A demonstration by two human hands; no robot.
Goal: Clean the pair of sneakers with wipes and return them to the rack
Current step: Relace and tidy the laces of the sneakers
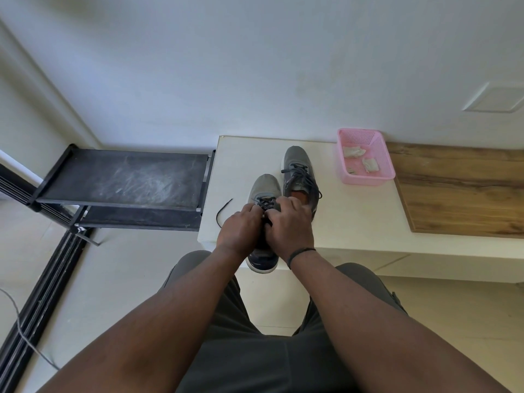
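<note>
While both hands, left point(241, 228) and right point(289, 222), pinch the near sneaker's point(265, 188) laces, second sneaker point(297, 165) just beside, on white surface point(354, 211), pink basket point(368, 177) near.

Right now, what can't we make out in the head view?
- Lace knot and tongue of the near grey sneaker: covered by the left hand and right hand.
- Crumpled wipes in the pink plastic basket: too small to tell used from fresh.
- Black metal shoe rack: lower shelves hidden under its top shelf.
</note>
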